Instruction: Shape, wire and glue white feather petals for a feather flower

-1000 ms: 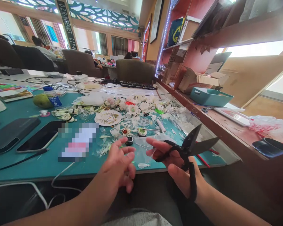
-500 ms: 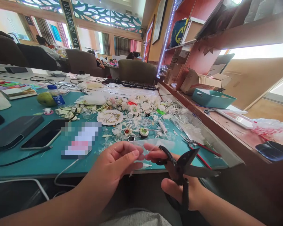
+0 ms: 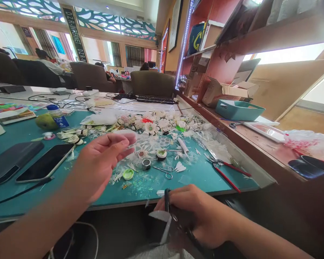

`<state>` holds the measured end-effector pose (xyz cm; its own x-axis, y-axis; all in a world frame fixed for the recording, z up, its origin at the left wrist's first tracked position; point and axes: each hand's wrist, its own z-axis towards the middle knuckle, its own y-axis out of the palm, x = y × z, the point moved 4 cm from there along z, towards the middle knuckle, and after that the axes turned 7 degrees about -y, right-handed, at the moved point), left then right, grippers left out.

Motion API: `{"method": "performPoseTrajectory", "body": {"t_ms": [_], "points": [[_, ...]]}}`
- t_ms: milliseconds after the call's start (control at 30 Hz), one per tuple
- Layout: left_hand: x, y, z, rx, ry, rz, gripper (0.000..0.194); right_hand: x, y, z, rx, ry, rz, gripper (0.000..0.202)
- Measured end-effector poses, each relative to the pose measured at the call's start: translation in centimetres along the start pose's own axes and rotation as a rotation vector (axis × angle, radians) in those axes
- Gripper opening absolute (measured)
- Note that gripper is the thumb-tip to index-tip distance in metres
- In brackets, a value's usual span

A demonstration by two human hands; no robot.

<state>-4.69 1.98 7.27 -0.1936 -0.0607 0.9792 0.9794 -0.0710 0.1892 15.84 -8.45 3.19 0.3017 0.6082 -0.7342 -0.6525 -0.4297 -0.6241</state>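
Observation:
Black-handled scissors [image 3: 167,205] are in my right hand [image 3: 197,212], low at the table's front edge, their blades parted and pointing down and left. My left hand [image 3: 102,162] is raised over the table, thumb and fingers drawn together; anything between them is too small to make out. Beyond it lie a pile of shuttlecocks [image 3: 153,124] and clear plastic scraps. Small silver scissors [image 3: 166,172], a white feather piece [image 3: 180,167], a green paint pot [image 3: 128,174] and a dark-rimmed jar [image 3: 146,164] rest on the teal mat [image 3: 151,187].
Red-handled pliers [image 3: 226,172] lie at the right, a black phone [image 3: 45,163] and grey power bank [image 3: 13,160] at the left. A bottle [image 3: 58,117] stands beside a green fruit [image 3: 46,122]. People sit in the background.
My hands have moved apart, the left up and left, the right down and left. The scissors have turned from pointing right to pointing down-left. The silver scissors and green pot now show.

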Motion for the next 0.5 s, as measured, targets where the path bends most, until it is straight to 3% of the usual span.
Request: {"method": "performPoseTrajectory", "body": {"t_ms": [67, 133, 200, 300, 400, 500], "points": [[0.4, -0.3, 1.8, 0.018, 0.056, 0.046, 0.011, 0.0, -2.0, -0.3, 0.039, 0.091, -0.158, 0.042], [0.7, -0.6, 4.1, 0.048, 0.104, 0.101, 0.011, 0.9, -4.6, -1.0, 0.029, 0.290, -0.425, 0.035], [0.9, -0.7, 7.1, 0.076, 0.133, 0.190, 0.007, 2.5, -7.4, -1.9, 0.042, 0.515, -0.655, 0.034], [0.7, -0.4, 11.9, 0.112, 0.139, 0.338, 0.015, 5.8, -10.5, -3.3, 0.074, 0.754, -0.780, 0.035], [0.3, 0.2, 16.1, 0.143, 0.117, 0.465, 0.024, 9.3, -11.9, -4.7, 0.043, 0.990, -0.834, 0.042], [0.1, 0.9, 19.4, 0.182, 0.103, 0.561, 0.028, 11.4, -12.2, -5.7, 0.000, 1.142, -0.855, 0.032]]}}
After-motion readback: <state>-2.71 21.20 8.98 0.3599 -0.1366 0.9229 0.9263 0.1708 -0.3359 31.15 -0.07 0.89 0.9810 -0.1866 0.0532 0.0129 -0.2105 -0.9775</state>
